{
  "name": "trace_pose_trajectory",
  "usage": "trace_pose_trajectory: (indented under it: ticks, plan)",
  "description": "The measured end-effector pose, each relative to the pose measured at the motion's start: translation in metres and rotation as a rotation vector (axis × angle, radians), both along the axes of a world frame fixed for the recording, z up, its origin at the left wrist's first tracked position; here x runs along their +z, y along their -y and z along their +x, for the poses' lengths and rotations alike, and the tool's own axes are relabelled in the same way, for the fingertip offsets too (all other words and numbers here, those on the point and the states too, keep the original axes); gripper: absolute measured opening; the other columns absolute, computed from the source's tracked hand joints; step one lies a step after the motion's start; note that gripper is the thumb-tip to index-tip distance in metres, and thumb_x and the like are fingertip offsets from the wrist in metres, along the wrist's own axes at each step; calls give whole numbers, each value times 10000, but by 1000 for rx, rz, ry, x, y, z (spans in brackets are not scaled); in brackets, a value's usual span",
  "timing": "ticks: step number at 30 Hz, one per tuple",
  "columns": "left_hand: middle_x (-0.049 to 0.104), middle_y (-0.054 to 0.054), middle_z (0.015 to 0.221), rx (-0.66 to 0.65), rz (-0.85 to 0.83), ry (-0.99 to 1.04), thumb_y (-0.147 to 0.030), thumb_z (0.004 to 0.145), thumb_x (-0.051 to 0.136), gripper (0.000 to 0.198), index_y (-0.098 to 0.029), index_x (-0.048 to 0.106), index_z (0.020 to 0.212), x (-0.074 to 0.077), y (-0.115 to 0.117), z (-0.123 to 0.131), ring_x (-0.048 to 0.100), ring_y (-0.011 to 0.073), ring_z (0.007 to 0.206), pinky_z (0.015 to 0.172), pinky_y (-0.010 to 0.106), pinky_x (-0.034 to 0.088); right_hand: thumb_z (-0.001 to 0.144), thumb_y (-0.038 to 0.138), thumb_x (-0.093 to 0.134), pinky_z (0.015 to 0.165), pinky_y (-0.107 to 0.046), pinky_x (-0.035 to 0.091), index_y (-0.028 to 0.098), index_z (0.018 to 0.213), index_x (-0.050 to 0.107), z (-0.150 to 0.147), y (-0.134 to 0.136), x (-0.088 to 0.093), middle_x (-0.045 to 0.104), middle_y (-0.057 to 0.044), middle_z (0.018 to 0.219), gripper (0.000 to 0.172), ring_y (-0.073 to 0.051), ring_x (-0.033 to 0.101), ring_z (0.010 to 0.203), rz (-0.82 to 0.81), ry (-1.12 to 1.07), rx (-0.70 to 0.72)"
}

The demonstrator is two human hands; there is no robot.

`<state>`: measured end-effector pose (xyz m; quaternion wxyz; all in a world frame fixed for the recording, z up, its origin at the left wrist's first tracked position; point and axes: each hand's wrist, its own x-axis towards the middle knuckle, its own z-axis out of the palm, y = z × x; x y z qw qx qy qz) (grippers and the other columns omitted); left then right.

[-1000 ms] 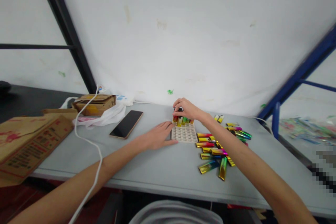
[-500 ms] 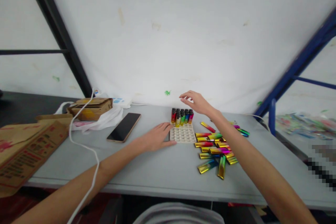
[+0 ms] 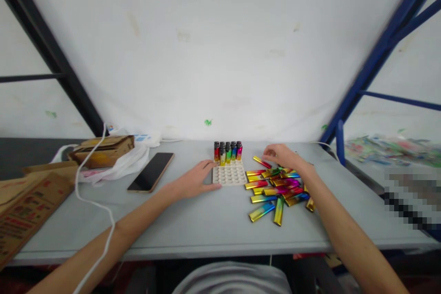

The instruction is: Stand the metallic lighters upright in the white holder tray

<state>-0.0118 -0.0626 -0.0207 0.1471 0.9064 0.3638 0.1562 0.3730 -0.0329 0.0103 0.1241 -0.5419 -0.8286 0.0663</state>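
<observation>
A white tray [image 3: 229, 175] with rows of round holes lies mid-table. Lighters [image 3: 228, 152] with black tops and shiny coloured bodies stand upright in its far rows. My left hand [image 3: 195, 178] rests flat at the tray's left edge, thumb and fingers spread and touching its side. Loose lighters [image 3: 272, 191] in metallic gold, red, blue, green and purple lie in a heap right of the tray. Over the far side of this heap is my right hand [image 3: 283, 155], fingers loosely bent. Its fingertips are close to a red-and-gold lighter [image 3: 262, 161]; whether they touch it is unclear.
A phone [image 3: 151, 172] lies left of my left hand. Farther left are an open cardboard box [image 3: 37, 211], a smaller carton [image 3: 106, 150] and a white plastic bag [image 3: 127, 165]. A white cable [image 3: 93, 203] hangs across my left forearm. A blue frame [image 3: 360, 73] stands at right.
My right hand has come down from above the standing lighters to the far side of the loose heap. My left hand stays at the tray. The camera view has shifted somewhat.
</observation>
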Motion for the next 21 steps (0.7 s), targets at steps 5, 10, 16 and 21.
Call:
trace_pose_trajectory:
  ticks: [5,10,16,21]
  plan:
    - [488,127,1452,-8,-18,8,-644,909,581,666,-219,446,1405,2,0,-1,461,293,1374,1198,431,332,863,332,697,778,-305,488,146,938,725,-5,-3,-10,767,-109,938,202,-240,697,859,-118,53,-42]
    - [487,143,1454,-4,-13,-12,-623,922,569,653,-193,444,1398,8,4,1,464,295,1376,1191,446,340,948,446,576,735,-333,492,181,956,641,-7,2,-11,749,-75,826,273,-212,679,743,-69,-267,12]
    - [479,152,1465,3,8,-36,-623,933,552,650,-190,430,1402,8,5,2,468,292,1377,1186,441,351,830,568,703,649,-289,456,188,1010,616,-36,13,-1,657,10,751,430,-146,567,654,-99,-839,99]
    - [474,148,1474,-13,28,-37,-621,942,546,657,-194,414,1423,6,4,1,458,286,1385,1190,423,346,758,521,792,736,-287,469,171,910,706,-75,21,0,677,-28,876,391,-143,581,772,-238,-1279,59]
